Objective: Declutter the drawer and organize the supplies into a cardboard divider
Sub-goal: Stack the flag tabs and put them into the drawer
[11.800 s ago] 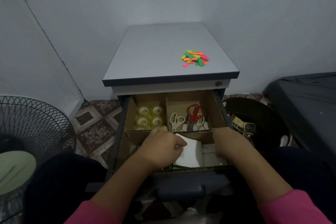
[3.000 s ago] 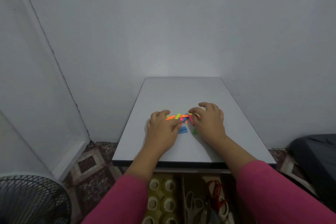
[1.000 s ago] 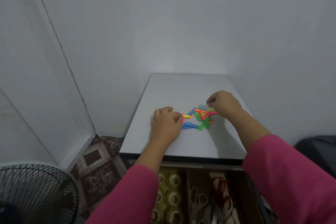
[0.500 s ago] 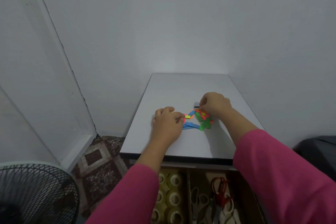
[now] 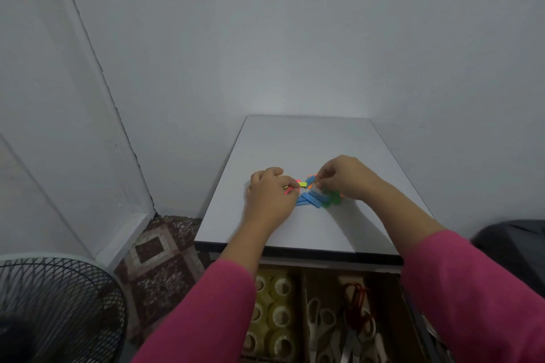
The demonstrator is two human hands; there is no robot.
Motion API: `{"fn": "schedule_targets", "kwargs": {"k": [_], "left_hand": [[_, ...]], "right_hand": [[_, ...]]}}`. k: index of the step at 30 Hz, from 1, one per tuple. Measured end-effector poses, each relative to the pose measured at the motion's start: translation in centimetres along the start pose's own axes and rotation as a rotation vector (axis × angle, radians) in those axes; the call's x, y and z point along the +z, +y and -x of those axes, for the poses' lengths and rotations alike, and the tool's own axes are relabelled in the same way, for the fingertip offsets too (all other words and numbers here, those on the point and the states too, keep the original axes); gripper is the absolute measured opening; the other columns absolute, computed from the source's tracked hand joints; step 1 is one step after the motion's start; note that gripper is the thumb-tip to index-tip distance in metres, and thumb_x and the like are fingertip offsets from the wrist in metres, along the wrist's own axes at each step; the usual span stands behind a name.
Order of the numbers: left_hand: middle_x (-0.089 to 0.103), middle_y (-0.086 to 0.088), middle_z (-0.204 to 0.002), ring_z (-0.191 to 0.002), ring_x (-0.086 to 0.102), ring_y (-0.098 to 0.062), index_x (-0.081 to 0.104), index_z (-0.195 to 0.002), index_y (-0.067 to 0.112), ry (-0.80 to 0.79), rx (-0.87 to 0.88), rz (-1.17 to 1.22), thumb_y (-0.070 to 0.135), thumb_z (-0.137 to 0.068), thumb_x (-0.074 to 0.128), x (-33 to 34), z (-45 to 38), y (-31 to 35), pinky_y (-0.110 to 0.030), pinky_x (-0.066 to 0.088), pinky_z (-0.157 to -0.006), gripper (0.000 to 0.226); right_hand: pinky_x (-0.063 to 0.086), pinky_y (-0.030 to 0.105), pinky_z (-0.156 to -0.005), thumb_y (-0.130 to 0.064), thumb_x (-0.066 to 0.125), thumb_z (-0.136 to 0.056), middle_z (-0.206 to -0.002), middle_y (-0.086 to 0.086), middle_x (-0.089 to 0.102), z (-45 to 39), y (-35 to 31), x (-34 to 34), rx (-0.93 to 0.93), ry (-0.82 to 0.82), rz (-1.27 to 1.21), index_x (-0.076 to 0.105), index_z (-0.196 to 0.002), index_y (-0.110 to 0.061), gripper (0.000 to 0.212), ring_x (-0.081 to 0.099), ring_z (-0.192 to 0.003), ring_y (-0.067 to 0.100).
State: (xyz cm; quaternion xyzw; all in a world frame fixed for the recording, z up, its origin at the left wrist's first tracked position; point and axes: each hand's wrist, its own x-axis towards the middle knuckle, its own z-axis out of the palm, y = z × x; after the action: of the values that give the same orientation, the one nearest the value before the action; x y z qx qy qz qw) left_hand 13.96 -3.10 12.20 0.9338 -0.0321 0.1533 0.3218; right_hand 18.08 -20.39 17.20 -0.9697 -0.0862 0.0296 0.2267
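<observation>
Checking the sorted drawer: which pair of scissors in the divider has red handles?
The red-handled scissors lie at the right of the scissors compartment, beside the right sleeve; the other scissors to their left have pale handles.

Paper strips (image 5: 312, 201) are heaped mid-counter (image 5: 309, 144), between left hand (image 5: 269, 196) and right hand (image 5: 343, 178). Below the counter's front edge, the open drawer (image 5: 410, 303) is seen: tape rolls (image 5: 277, 315) in the left compartment, scissors (image 5: 339, 324) in the right. A fan (image 5: 56, 309) is placed on the floor, far left.
</observation>
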Motion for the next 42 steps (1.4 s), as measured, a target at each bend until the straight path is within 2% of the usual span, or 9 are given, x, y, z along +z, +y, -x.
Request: {"fn": "schedule_targets", "kwargs": {"k": [4, 7, 19, 22, 26, 29, 33, 37, 42], "left_hand": [[0.047, 0.01, -0.136, -0.127, 0.03, -0.015, 0.073, -0.098, 0.037, -0.028, 0.002, 0.007, 0.032, -0.09, 0.059, -0.1, 0.2, 0.0, -0.034, 0.028, -0.104, 0.017], [0.047, 0.011, -0.136, -0.128, 0.03, -0.015, 0.074, -0.096, 0.035, -0.031, -0.013, -0.002, 0.033, -0.088, 0.062, 0.0, 0.2, 0.0, -0.034, 0.027, -0.104, 0.015], [0.05, 0.009, -0.134, -0.127, 0.033, -0.015, 0.072, -0.098, 0.031, -0.035, 0.011, -0.043, 0.035, -0.088, 0.061, 0.0, 0.2, 0.1, -0.037, 0.031, -0.103, 0.015], [0.05, 0.009, -0.134, -0.127, 0.032, -0.015, 0.072, -0.096, 0.031, -0.041, 0.012, -0.03, 0.034, -0.088, 0.061, -0.1, 0.2, 0.1, -0.036, 0.03, -0.104, 0.014], [0.051, 0.011, -0.133, -0.127, 0.031, -0.014, 0.074, -0.093, 0.031, -0.036, 0.005, 0.002, 0.035, -0.086, 0.062, -0.1, 0.2, 0.1, -0.036, 0.029, -0.103, 0.014], [0.052, 0.012, -0.131, -0.127, 0.031, -0.012, 0.075, -0.091, 0.03, -0.022, 0.014, 0.014, 0.036, -0.083, 0.065, -0.2, 0.4, 0.2, -0.036, 0.028, -0.103, 0.013], [0.051, 0.012, -0.131, -0.129, 0.029, -0.011, 0.075, -0.093, 0.028, -0.027, 0.057, -0.016, 0.035, -0.08, 0.07, -0.3, 0.7, 0.3, -0.034, 0.026, -0.103, 0.015], [0.052, 0.011, -0.131, -0.129, 0.029, -0.011, 0.075, -0.091, 0.026, -0.018, 0.09, -0.037, 0.034, -0.08, 0.072, -0.3, 0.8, 0.3, -0.033, 0.024, -0.104, 0.015], [0.054, 0.011, -0.128, -0.129, 0.03, -0.012, 0.075, -0.086, 0.023, 0.0, 0.113, -0.052, 0.033, -0.083, 0.069, -0.2, 0.8, 0.4, -0.032, 0.024, -0.103, 0.012]], "right_hand": [[0.037, 0.028, -0.077, -0.039, 0.06, -0.091, -0.106, -0.003, 0.061, -1.2, -0.9, 1.4, -0.13, 0.114, 0.339, 0.068, -0.109, -0.037, 0.02, 0.057, -0.103, 0.02], [0.036, 0.031, -0.083, -0.039, 0.059, -0.091, -0.109, 0.0, 0.054, -1.7, -1.4, 1.8, -0.166, 0.115, 0.438, 0.068, -0.104, -0.039, 0.016, 0.052, -0.108, 0.023], [0.041, 0.031, -0.08, -0.022, 0.057, -0.089, -0.1, -0.006, 0.07, -0.8, -1.1, -0.2, -0.184, 0.222, 0.374, 0.072, -0.097, -0.028, 0.018, 0.059, -0.097, 0.018], [0.046, 0.03, -0.079, -0.025, 0.062, -0.087, -0.1, -0.007, 0.068, -0.5, -1.1, -0.6, -0.093, 0.147, 0.246, 0.071, -0.1, -0.026, 0.016, 0.061, -0.094, 0.016], [0.051, 0.026, -0.066, -0.021, 0.071, -0.082, -0.096, 0.001, 0.069, 0.6, -1.0, -0.7, 0.008, -0.032, -0.045, 0.074, -0.098, -0.018, 0.017, 0.063, -0.084, 0.016], [0.053, 0.03, -0.078, -0.024, 0.073, -0.08, -0.094, -0.001, 0.069, 1.4, -1.3, 0.2, 0.026, -0.066, 0.032, 0.076, -0.094, -0.019, 0.015, 0.062, -0.089, 0.015], [0.04, 0.025, -0.059, -0.035, 0.072, -0.077, -0.075, -0.002, 0.062, 2.2, -1.8, 1.2, 0.031, -0.018, 0.248, 0.072, -0.079, -0.021, 0.015, 0.057, -0.074, 0.017], [0.039, 0.027, -0.067, -0.039, 0.067, -0.082, -0.089, -0.005, 0.068, 2.5, -2.5, 1.6, -0.02, 0.065, 0.357, 0.073, -0.093, -0.027, 0.018, 0.059, -0.083, 0.016], [0.036, 0.027, -0.07, -0.037, 0.06, -0.087, -0.091, -0.003, 0.065, 2.7, -2.4, 2.0, -0.05, 0.118, 0.378, 0.072, -0.093, -0.025, 0.018, 0.059, -0.087, 0.019]]}}
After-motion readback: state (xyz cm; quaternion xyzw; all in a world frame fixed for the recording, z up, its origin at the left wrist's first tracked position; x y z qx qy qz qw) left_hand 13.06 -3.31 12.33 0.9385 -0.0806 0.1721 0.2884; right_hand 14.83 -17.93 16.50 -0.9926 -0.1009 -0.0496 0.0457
